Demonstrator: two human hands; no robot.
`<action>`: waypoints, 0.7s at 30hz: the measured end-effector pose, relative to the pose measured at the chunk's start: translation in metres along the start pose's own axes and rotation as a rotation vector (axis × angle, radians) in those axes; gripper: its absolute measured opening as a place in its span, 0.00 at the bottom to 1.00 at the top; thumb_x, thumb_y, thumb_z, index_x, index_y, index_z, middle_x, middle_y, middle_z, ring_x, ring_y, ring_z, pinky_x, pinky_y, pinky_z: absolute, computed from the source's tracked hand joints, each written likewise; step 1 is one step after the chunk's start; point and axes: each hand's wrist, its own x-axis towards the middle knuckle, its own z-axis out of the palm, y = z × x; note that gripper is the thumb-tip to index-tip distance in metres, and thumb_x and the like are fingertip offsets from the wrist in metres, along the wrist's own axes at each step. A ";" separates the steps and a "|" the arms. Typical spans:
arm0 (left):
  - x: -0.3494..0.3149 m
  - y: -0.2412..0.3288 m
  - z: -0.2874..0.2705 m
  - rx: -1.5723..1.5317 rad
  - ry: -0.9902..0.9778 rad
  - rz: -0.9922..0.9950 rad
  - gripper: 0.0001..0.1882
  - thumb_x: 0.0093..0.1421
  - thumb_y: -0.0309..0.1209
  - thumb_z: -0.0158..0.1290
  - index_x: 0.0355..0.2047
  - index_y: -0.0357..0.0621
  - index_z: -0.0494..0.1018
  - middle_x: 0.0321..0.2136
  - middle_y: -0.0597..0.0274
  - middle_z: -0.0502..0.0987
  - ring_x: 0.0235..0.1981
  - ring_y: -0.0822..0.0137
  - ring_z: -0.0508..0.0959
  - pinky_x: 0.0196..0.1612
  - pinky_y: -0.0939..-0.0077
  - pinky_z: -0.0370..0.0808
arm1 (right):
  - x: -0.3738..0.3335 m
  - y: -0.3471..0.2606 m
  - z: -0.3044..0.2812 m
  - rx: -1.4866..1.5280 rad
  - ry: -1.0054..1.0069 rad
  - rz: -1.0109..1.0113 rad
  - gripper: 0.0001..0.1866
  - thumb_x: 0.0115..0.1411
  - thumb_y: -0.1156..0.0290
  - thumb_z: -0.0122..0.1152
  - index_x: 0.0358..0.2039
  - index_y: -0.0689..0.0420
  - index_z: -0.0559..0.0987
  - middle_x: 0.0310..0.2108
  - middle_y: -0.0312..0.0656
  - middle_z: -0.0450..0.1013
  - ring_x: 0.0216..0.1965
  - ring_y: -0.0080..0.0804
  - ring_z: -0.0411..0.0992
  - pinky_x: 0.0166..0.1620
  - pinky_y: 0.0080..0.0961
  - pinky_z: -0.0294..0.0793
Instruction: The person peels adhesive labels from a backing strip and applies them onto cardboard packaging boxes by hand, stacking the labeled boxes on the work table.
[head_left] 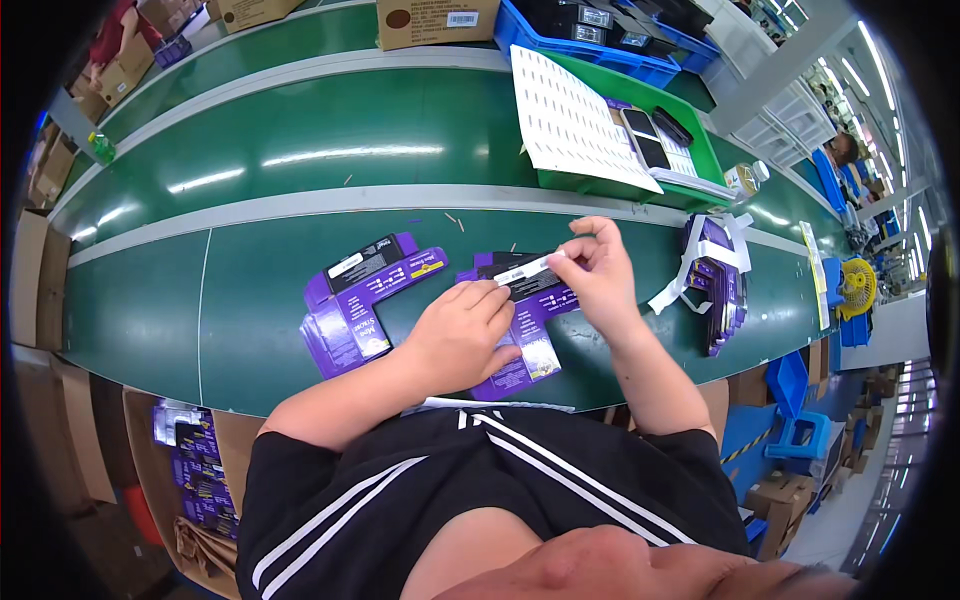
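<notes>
Label strip [525, 270] slants up rightward over the purple carton [505, 378], right end pinched in the right hand's grip [604, 284]; left hand [460, 336] lies unclenched.

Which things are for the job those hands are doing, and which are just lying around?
Likely for the job:
white strip, in the right hand
flat purple box, under the left hand
second flat purple box, further left

Probably just around:
drink bottle, right side
yellow fan, far right
green bottle, far left
</notes>
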 end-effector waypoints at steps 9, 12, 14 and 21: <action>-0.002 0.004 -0.004 0.036 -0.007 -0.086 0.20 0.53 0.38 0.61 0.42 0.39 0.76 0.45 0.56 0.77 0.48 0.57 0.76 0.54 0.66 0.72 | 0.000 0.009 -0.028 -0.429 -0.035 -0.362 0.29 0.50 0.80 0.67 0.55 0.59 0.70 0.49 0.47 0.74 0.44 0.37 0.73 0.51 0.28 0.73; -0.003 -0.001 0.000 0.080 0.030 -0.111 0.18 0.53 0.38 0.60 0.40 0.38 0.75 0.43 0.54 0.76 0.47 0.56 0.75 0.52 0.66 0.71 | 0.004 -0.031 -0.034 -0.930 -0.479 -0.291 0.40 0.46 0.79 0.69 0.62 0.54 0.67 0.61 0.47 0.66 0.54 0.45 0.70 0.60 0.35 0.68; -0.003 -0.002 0.000 0.099 0.039 -0.116 0.18 0.54 0.38 0.60 0.39 0.38 0.75 0.42 0.54 0.76 0.46 0.56 0.74 0.52 0.67 0.71 | 0.005 -0.039 -0.038 -1.091 -0.625 -0.266 0.44 0.44 0.79 0.70 0.64 0.52 0.66 0.65 0.47 0.64 0.58 0.47 0.68 0.63 0.37 0.66; 0.003 -0.003 -0.008 0.064 -0.075 -0.211 0.19 0.53 0.38 0.61 0.41 0.38 0.77 0.46 0.54 0.77 0.48 0.55 0.75 0.53 0.67 0.73 | 0.015 -0.054 -0.040 -1.075 -0.736 -0.404 0.48 0.41 0.76 0.73 0.65 0.50 0.66 0.68 0.44 0.60 0.59 0.45 0.68 0.63 0.37 0.67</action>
